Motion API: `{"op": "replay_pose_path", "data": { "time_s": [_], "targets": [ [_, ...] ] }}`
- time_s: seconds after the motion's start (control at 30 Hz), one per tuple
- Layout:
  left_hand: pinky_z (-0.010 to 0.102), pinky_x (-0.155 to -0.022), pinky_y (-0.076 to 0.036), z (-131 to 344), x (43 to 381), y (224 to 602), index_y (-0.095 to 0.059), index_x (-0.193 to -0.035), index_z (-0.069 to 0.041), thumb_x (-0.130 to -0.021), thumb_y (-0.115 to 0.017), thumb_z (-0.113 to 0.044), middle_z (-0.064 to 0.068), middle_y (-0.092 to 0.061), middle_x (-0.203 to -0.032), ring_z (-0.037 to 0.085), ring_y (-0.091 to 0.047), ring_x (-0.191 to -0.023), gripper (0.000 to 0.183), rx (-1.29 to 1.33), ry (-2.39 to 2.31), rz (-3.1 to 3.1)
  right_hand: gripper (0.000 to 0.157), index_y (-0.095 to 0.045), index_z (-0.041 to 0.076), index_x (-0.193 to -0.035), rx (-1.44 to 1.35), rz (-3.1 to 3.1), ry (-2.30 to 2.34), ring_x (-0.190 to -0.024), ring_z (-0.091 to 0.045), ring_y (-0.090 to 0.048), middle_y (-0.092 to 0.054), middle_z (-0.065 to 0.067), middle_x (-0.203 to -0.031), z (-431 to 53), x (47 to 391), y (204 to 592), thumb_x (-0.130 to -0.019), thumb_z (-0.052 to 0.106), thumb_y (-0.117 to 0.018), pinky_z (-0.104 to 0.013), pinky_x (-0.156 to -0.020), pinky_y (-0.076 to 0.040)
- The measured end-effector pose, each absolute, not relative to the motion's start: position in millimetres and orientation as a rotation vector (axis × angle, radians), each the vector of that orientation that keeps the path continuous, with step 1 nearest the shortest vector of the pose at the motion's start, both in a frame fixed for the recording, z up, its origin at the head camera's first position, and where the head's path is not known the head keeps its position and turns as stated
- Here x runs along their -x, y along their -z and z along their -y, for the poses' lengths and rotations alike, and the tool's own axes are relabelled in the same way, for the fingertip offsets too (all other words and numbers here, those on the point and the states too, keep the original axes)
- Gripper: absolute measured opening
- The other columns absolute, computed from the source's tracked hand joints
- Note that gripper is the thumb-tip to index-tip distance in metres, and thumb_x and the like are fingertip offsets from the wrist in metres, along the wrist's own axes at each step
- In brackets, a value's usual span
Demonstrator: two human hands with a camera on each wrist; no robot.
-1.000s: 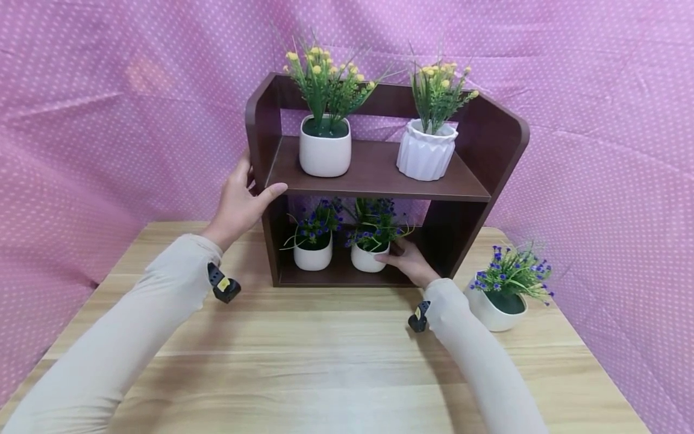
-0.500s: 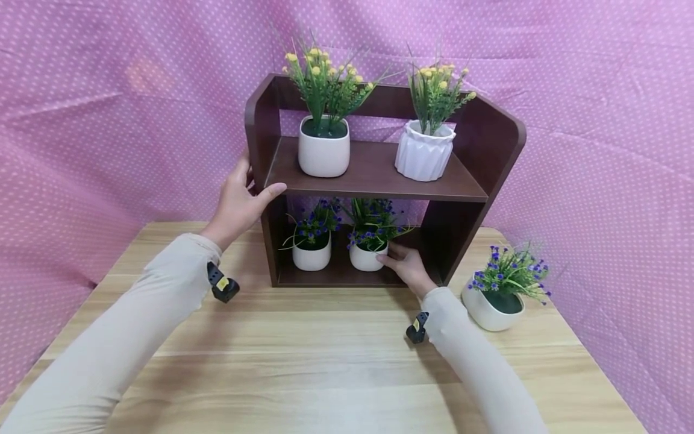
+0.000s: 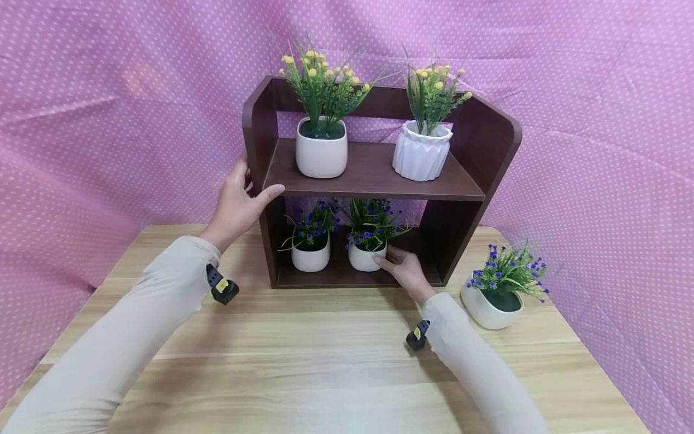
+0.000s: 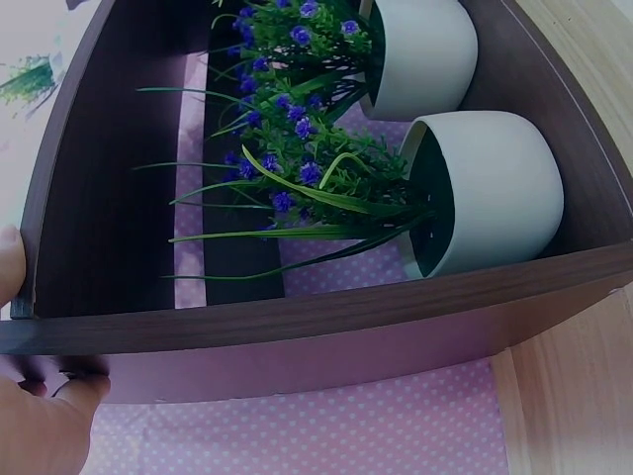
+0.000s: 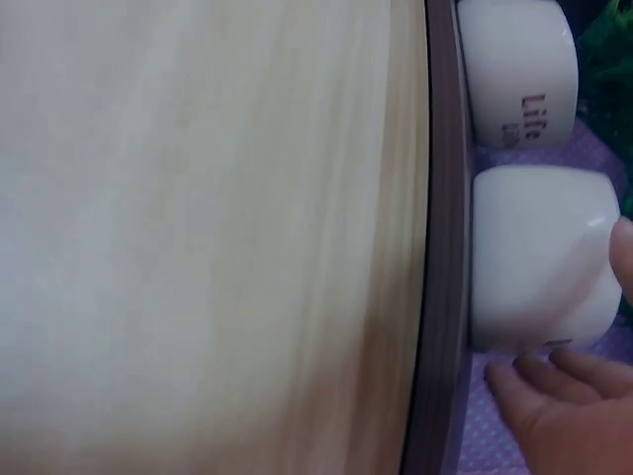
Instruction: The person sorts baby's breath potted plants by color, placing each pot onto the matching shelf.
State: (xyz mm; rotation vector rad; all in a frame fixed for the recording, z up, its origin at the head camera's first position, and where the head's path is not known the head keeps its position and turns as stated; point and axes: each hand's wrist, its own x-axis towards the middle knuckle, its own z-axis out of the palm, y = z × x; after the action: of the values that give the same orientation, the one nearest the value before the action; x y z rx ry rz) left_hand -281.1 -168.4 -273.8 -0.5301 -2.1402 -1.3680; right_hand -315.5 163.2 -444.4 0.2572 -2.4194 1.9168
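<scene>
My left hand grips the left side panel of a dark brown two-tier shelf, thumb in front and fingers around the outside. In the left wrist view, the thumb and fingers straddle the panel's edge. On the lower tier stand two white pots with blue-purple flowers, a left pot and a right pot. My right hand is at the right pot's right side, its thumb over the pot's front. In the right wrist view, the fairly straight fingers lie close by the pot's wall; contact is hard to tell.
The upper tier bears a smooth white pot and a ribbed white pot, both with yellow flowers. Another blue-flowered white pot stands on the wooden table, right of the shelf. Pink dotted cloth hangs behind.
My right hand has drawn back a little toward the front and its fingers look looser at the pot. The left hand keeps its grip. The whole view has shifted slightly.
</scene>
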Motion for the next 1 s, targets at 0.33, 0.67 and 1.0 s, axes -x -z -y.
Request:
{"op": "replay_pose_path", "data": {
  "time_s": [0.33, 0.67, 1.0],
  "targets": [
    [0.049, -0.101, -0.044, 168.4, 279.8, 274.1, -0.031, -0.149, -0.016, -0.086, -0.072, -0.012, 0.020, -0.052, -0.134, 0.030, -0.052, -0.122, 0.076, 0.521, 1.353, 2.153, 0.067, -0.041, -0.007, -0.140, -0.162, 2.537, -1.798, -0.137, -0.035, -0.034, -0.041, -0.023, -0.145, -177.6, 277.1, 439.0, -0.088, 0.021, -0.071, -0.045, -0.112, -0.031],
    [0.048, -0.101, -0.044, 168.3, 281.0, 273.5, -0.033, -0.148, -0.015, -0.086, -0.073, -0.014, 0.020, -0.053, -0.134, 0.029, -0.052, -0.122, 0.074, 0.497, 1.353, 2.166, 0.068, -0.040, -0.005, -0.142, -0.124, 2.571, -1.766, -0.135, -0.036, -0.037, -0.041, -0.021, -0.145, -204.1, 243.6, 441.3, -0.089, 0.026, -0.069, -0.045, -0.112, -0.031],
    [0.047, -0.103, -0.043, 168.3, 280.4, 273.2, -0.032, -0.149, -0.015, -0.086, -0.072, -0.014, 0.019, -0.051, -0.135, 0.029, -0.051, -0.124, 0.075, 0.495, 1.369, 2.165, 0.066, -0.039, -0.002, -0.143, -0.034, 2.621, -1.723, -0.138, -0.035, -0.033, -0.038, -0.019, -0.149, -230.3, 209.6, 437.5, -0.091, 0.027, -0.066, -0.044, -0.112, -0.031]
  ]
}}
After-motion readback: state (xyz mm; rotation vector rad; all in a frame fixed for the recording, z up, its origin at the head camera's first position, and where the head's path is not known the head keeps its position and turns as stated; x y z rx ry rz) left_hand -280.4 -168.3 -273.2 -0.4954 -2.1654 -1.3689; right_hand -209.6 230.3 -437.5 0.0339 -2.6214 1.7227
